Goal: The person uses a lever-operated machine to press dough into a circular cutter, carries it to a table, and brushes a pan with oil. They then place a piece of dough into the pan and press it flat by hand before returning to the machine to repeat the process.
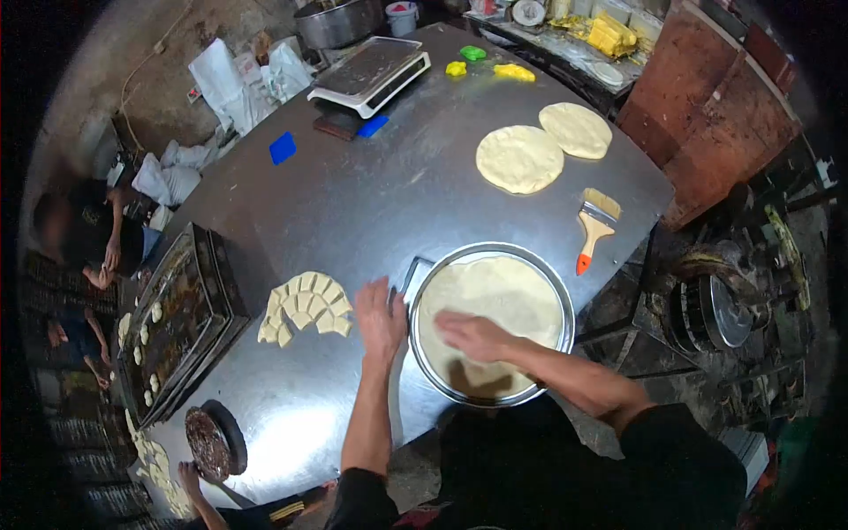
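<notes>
A round metal pan stands at the table's near edge, lined with a flat sheet of dough. My right hand lies over the dough left of the pan's middle, fingers stretched out, holding nothing. Just outside the pan's left rim is my left hand, its fingers extended and nothing in them. Left of it, cut dough pieces lie close together in a fan shape. A corner of a flat, square-edged object shows beneath the pan.
Farther back lie two dough rounds, a brush, a scale, a blue scraper and yellow dough lumps. Stacked baking trays stand left. A co-worker's hand is beside a bowl of brown filling. More people are far left.
</notes>
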{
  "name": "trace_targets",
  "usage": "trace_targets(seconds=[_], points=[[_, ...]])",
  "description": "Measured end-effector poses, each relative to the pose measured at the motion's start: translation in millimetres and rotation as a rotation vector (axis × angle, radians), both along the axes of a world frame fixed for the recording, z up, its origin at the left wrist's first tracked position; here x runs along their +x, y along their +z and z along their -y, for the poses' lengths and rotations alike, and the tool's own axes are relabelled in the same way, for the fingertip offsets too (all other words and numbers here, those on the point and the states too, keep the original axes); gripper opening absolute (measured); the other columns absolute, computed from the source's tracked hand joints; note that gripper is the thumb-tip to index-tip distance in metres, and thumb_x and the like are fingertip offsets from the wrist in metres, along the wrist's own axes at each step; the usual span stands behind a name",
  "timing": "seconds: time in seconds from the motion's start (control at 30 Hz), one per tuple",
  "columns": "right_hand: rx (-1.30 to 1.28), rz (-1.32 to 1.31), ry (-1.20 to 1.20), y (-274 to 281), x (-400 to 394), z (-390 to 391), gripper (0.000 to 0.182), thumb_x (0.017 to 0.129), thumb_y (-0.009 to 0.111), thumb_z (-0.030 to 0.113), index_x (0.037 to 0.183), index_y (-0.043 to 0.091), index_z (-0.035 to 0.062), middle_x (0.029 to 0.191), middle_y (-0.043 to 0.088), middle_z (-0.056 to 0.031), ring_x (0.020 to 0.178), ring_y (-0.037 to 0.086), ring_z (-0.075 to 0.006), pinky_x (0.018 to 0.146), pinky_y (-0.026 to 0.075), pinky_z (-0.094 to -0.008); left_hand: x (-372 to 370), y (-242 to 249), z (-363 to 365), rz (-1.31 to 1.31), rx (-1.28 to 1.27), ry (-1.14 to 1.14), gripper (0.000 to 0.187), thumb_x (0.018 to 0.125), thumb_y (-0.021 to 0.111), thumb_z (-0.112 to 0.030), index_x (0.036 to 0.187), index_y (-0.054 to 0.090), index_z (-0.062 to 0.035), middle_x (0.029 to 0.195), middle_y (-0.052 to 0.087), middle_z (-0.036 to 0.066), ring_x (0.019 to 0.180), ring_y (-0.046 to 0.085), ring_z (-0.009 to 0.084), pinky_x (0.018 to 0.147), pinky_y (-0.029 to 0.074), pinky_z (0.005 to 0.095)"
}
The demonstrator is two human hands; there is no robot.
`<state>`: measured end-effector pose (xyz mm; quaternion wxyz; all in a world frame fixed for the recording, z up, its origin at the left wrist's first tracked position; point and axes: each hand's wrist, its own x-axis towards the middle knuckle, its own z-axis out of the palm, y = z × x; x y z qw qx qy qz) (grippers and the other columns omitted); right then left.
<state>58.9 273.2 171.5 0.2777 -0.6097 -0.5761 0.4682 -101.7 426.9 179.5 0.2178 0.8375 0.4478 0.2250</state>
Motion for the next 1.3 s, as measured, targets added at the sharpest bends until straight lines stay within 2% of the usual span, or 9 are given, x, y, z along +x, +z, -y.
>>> trace_targets(seconds=[0.13, 0.4, 0.5, 0.53, 0.67, 1.0, 1.1, 1.2, 1.3], points=[[0.209, 0.845, -0.086, -21.7, 45.6, 20.4, 0.067, 0.096, 0.037, 0.041, 0.144, 0.024, -0.0038, 0.153, 0.019, -0.0202, 0.143, 0.014, -0.0306, 0.116, 0.007, -0.0484, 34.1, -20.4, -24.5, -0.039, 0.061, -0.371, 0.042, 0.090, 0.056, -0.023, 0.127, 0.053, -0.0043, 0.125, 0.057, 0.020, 0.122, 0.049, 0.0367, 0.106, 0.032, 0.0498], [0.038, 0.671, 0.090, 6.1, 16.7, -22.4, 0.068, 0.096, 0.036, 0.046, 0.145, 0.025, -0.0006, 0.154, 0.019, -0.0150, 0.144, 0.013, -0.0271, 0.116, 0.005, -0.0512, -7.4, -27.4, 24.1, -0.102, -0.265, -0.295, 0.032, 0.092, 0.055, -0.022, 0.114, 0.062, -0.0010, 0.116, 0.062, 0.020, 0.108, 0.060, 0.0323, 0.106, 0.035, 0.0460], [0.161, 0.777, 0.252, -7.9, -25.1, -2.1, 0.067, 0.095, 0.039, 0.042, 0.145, 0.026, -0.0001, 0.153, 0.022, -0.0161, 0.144, 0.015, -0.0254, 0.115, 0.006, -0.0516, 20.1, -26.9, 5.7, 0.317, -0.519, -0.154, 0.033, 0.095, 0.051, -0.022, 0.118, 0.061, -0.0015, 0.118, 0.061, 0.020, 0.108, 0.060, 0.0316, 0.108, 0.031, 0.0454], [0.241, 0.882, 0.313, -11.5, -36.7, 6.9, 0.066, 0.095, 0.040, 0.042, 0.144, 0.027, -0.0004, 0.152, 0.024, -0.0169, 0.144, 0.016, -0.0254, 0.115, 0.007, -0.0520, 30.1, -38.7, -3.2, 0.307, -0.488, -0.251, 0.039, 0.099, 0.041, -0.025, 0.124, 0.057, -0.0005, 0.123, 0.059, 0.018, 0.124, 0.049, 0.0273, 0.114, 0.017, 0.0474], [0.170, 0.592, 0.151, 3.6, -22.0, -23.5, 0.063, 0.094, 0.044, 0.035, 0.144, 0.027, -0.0007, 0.151, 0.025, -0.0161, 0.142, 0.019, -0.0279, 0.115, 0.012, -0.0511, 27.5, -50.1, 1.0, 0.160, -0.356, -0.325, 0.038, 0.098, 0.042, -0.024, 0.122, 0.056, 0.0019, 0.128, 0.054, 0.023, 0.123, 0.049, 0.0336, 0.115, 0.018, 0.0451], [0.314, 0.786, 0.042, -10.6, 27.4, -20.9, 0.063, 0.097, 0.037, 0.041, 0.142, 0.030, -0.0025, 0.151, 0.025, -0.0201, 0.143, 0.017, -0.0286, 0.116, 0.010, -0.0469, 7.9, -33.2, 29.4, -0.037, -0.092, -0.244, 0.034, 0.092, 0.049, -0.012, 0.123, 0.055, 0.0018, 0.124, 0.057, 0.020, 0.128, 0.044, 0.0365, 0.112, 0.022, 0.0499], [0.120, 0.216, -0.067, 16.7, 45.9, -27.6, 0.060, 0.099, 0.033, 0.039, 0.141, 0.033, -0.0035, 0.151, 0.024, -0.0220, 0.142, 0.018, -0.0308, 0.117, 0.010, -0.0452, 19.8, -28.4, 45.1, -0.190, 0.229, -0.199, 0.042, 0.090, 0.048, -0.011, 0.129, 0.048, 0.0051, 0.130, 0.053, 0.022, 0.128, 0.043, 0.0399, 0.112, 0.021, 0.0501], [0.069, 0.540, -0.092, 3.2, 60.3, -12.7, 0.061, 0.098, 0.035, 0.040, 0.142, 0.031, -0.0022, 0.151, 0.023, -0.0212, 0.142, 0.018, -0.0306, 0.117, 0.011, -0.0447, 60.7, -34.0, 56.4, -0.120, 0.168, -0.600, 0.060, 0.091, 0.047, -0.025, 0.140, 0.032, 0.0070, 0.146, 0.033, 0.024, 0.137, 0.029, 0.0379, 0.113, 0.021, 0.0498], [0.238, 0.744, -0.047, -20.8, 86.1, -3.8, 0.063, 0.096, 0.041, 0.040, 0.143, 0.030, -0.0012, 0.152, 0.023, -0.0186, 0.143, 0.017, -0.0293, 0.117, 0.010, -0.0443, 83.7, -46.2, 51.5, -0.206, 0.215, -0.540, 0.060, 0.093, 0.046, -0.028, 0.142, 0.030, 0.0043, 0.147, 0.031, 0.023, 0.138, 0.028, 0.0378, 0.114, 0.021, 0.0486]])
